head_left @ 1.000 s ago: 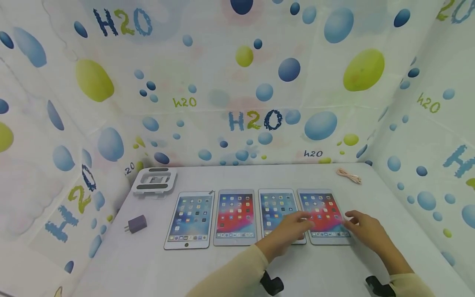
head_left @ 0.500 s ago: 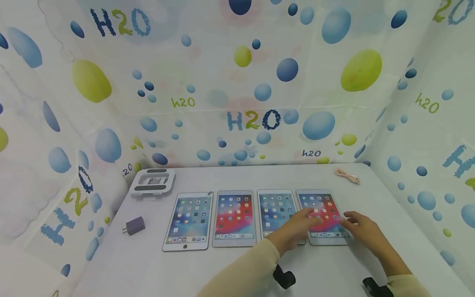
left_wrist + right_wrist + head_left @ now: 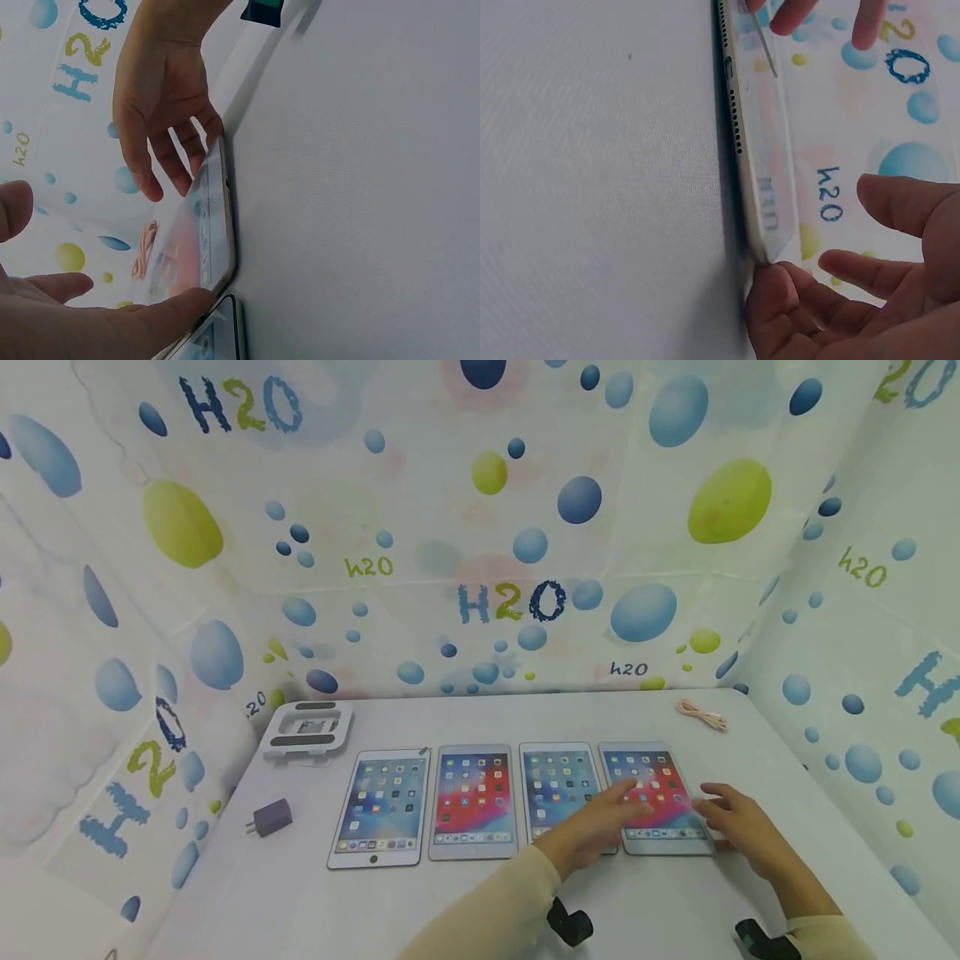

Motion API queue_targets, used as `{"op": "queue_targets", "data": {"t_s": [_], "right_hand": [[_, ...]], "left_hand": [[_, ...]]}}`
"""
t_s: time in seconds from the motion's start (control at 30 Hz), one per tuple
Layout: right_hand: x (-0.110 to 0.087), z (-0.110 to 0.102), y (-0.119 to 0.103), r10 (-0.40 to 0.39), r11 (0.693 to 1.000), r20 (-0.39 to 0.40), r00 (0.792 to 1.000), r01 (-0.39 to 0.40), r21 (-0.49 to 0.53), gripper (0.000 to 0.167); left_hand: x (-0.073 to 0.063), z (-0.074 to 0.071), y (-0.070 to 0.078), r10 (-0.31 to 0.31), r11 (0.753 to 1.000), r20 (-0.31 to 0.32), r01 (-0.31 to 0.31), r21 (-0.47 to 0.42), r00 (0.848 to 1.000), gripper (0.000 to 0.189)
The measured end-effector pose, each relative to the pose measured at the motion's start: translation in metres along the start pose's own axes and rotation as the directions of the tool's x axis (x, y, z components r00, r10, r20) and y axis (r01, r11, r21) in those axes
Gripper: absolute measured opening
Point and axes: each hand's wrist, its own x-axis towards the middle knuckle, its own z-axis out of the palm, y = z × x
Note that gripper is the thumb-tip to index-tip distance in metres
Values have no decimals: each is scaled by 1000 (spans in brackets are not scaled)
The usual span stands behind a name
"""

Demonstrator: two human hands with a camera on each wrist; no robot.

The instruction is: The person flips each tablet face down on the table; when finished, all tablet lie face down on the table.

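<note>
Several white tablets with lit screens lie in a row. My left hand (image 3: 592, 831) reaches over the third tablet (image 3: 557, 777) to the left side of the rightmost tablet (image 3: 667, 772), fingers fairly straight. In the left wrist view its fingertip touches that tablet's (image 3: 191, 244) near corner, beside the neighbouring tablet (image 3: 217, 334). My right hand (image 3: 742, 827) is at the rightmost tablet's right edge. The right wrist view has its lower fingertips against the tablet's (image 3: 757, 195) corner, while thumb and index finger stand apart. Neither hand grips anything.
Farther left lie a tablet with red wallpaper (image 3: 474, 802) and one with a round home button (image 3: 381, 802). A dark purple charger plug (image 3: 272, 817), a white folding stand (image 3: 309, 728) and a coiled pinkish cable (image 3: 702, 715) are also on the white table (image 3: 480, 910).
My left hand has shifted a little to the right over the tablets. My right hand has moved slightly right, and the rightmost tablet's near right corner has shifted slightly right too.
</note>
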Motion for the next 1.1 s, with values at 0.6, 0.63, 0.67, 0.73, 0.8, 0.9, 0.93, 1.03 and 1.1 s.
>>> {"op": "queue_targets", "data": {"t_s": [0.6, 0.63, 0.67, 0.73, 0.8, 0.9, 0.93, 1.03, 1.1], "right_hand": [[-16, 9, -18, -299, 682, 15, 954, 203, 703, 39], [-16, 12, -21, -326, 631, 27, 945, 197, 750, 37], [-16, 15, -23, -347, 586, 39, 937, 184, 790, 36], [-15, 21, -27, -369, 535, 61, 927, 158, 830, 34], [-13, 27, -30, -357, 533, 78, 931, 134, 835, 31], [-10, 36, -31, -312, 606, 124, 942, 97, 790, 29], [-10, 38, -31, -300, 636, 149, 942, 81, 767, 30], [-8, 45, -30, -287, 722, 243, 927, 42, 691, 36], [-8, 49, -31, -292, 759, 294, 910, 34, 650, 43]], "left_hand": [[0, -1, 0, 53, 997, 101, -48, -55, 993, 62], [0, -1, 0, 54, 997, 100, -47, -67, 994, 61], [1, -1, 0, 53, 996, 97, -46, -77, 994, 61], [2, -2, 0, 46, 995, 83, -38, -95, 995, 61], [2, -2, 0, 38, 993, 69, -30, -114, 997, 60], [2, -2, 0, 28, 990, 51, -21, -139, 998, 60], [2, -3, 0, 31, 989, 49, -24, -146, 998, 60], [2, -3, -1, 47, 985, 36, -41, -166, 998, 62], [1, -3, -1, 68, 982, 24, -63, -179, 997, 63]]}}
